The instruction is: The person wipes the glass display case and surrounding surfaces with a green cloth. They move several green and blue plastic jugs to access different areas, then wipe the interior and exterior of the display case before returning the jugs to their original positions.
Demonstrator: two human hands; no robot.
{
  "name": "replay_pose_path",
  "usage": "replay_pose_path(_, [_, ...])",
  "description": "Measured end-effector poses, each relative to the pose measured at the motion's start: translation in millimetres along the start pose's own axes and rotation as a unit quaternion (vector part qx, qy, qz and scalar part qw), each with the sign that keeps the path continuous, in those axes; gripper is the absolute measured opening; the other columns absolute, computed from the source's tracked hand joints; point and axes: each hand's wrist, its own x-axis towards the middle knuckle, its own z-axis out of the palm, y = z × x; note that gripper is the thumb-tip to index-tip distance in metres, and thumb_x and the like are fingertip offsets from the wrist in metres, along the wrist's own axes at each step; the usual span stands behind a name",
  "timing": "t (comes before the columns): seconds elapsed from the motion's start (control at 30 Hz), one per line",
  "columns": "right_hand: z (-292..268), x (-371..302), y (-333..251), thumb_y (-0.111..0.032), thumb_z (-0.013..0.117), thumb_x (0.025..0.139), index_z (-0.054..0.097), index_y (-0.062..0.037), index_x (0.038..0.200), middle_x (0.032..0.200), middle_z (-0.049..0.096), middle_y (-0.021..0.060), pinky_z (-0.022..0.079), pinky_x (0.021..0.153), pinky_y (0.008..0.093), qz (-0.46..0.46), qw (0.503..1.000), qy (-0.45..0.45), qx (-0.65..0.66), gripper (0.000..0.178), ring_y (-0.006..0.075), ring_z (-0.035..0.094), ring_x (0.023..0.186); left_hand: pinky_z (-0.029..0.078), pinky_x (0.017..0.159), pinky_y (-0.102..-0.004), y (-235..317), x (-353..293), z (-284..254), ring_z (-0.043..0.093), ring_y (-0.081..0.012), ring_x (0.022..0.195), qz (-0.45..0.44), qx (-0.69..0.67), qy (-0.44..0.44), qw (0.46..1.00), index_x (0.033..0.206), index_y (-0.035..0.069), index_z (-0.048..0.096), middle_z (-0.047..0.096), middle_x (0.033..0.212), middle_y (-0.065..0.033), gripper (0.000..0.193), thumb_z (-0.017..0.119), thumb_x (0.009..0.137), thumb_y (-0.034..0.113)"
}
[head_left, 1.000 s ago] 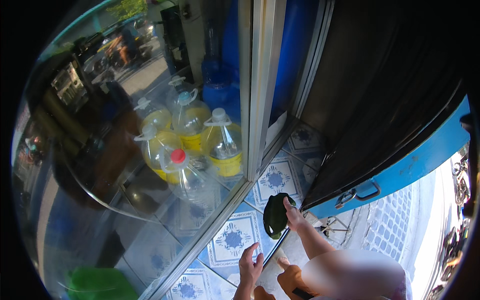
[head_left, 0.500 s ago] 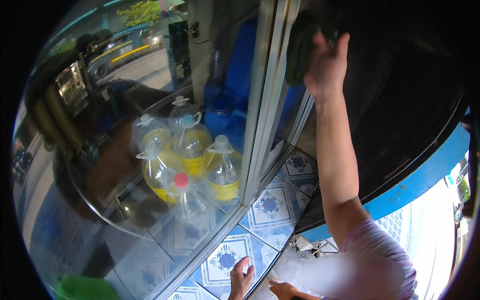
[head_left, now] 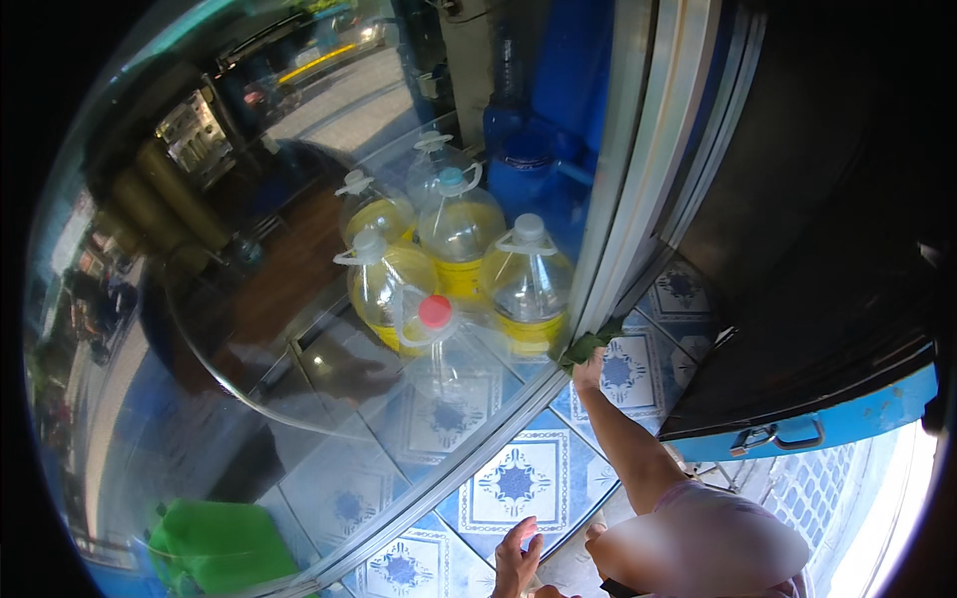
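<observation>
My right hand (head_left: 590,371) holds a dark green cloth (head_left: 581,349) against the foot of the upright metal frame (head_left: 653,149), where it meets the bottom rail. The cloth hides part of the fingers. Low in the picture, over the patterned blue-and-white tiles (head_left: 516,483), my left hand (head_left: 515,558) is empty, its thumb and fingers apart. To the left of the frame stands a large glass pane (head_left: 299,419). Behind it are several large clear plastic jugs with yellow labels (head_left: 461,234) and one jug with a red cap (head_left: 435,314).
Blue containers (head_left: 528,169) stand behind the glass, beyond the jugs. A bright green object (head_left: 219,546) lies at the lower left. On the right is a dark panel (head_left: 797,249) with a blue edge (head_left: 857,407) bearing a metal handle and a latch. Street reflections cover the glass.
My right hand has come down with the cloth from high on the frame to its foot. The view has shifted, and my left hand keeps its place low in the picture.
</observation>
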Motion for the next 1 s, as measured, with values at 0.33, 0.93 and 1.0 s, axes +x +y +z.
replay_pose_path(0.33, [-104.8,96.9,-142.4,-0.02,0.055,0.095,0.058,-0.0005,0.112,0.096,0.06,0.0013,0.045,0.078,0.0245,0.07,0.966,-0.14,0.208,0.026,0.0099,0.054,0.087,0.053,0.074,-0.0334,105.9,61.1,37.9,0.068,-0.0299,0.088,0.132,0.02,-0.017,0.991,0.115,0.002,0.06,0.067,0.101,-0.0172,0.034,0.065,0.082,0.009])
replay_pose_path(0.93, [-132.9,570.2,-324.7,-0.015,0.04,0.093,0.053,0.0038,0.116,0.102,0.06,0.0152,0.045,0.09,0.0348,-0.229,0.967,0.067,0.086,0.033,0.0248,0.059,0.092,0.04,0.083,-0.0404,409.8,265.9,84.3,0.05,-0.0353,0.111,0.621,0.289,0.4,0.609,0.116,0.014,0.059,0.052,0.123,-0.0191,0.031,0.052,0.085,0.014])
replay_pose_path(1.0, [-155.5,622.9,-277.2,-0.028,0.041,0.096,0.053,0.001,0.121,0.104,0.062,0.013,0.05,0.082,0.034,-0.151,0.944,-0.062,0.285,0.04,0.023,0.062,0.091,0.024,0.105,-0.0378,409.0,272.0,89.8,0.055,-0.0188,0.105,0.582,0.325,0.45,0.594,0.115,0.018,0.058,0.056,0.121,-0.0004,0.028,0.058,0.089,0.03])
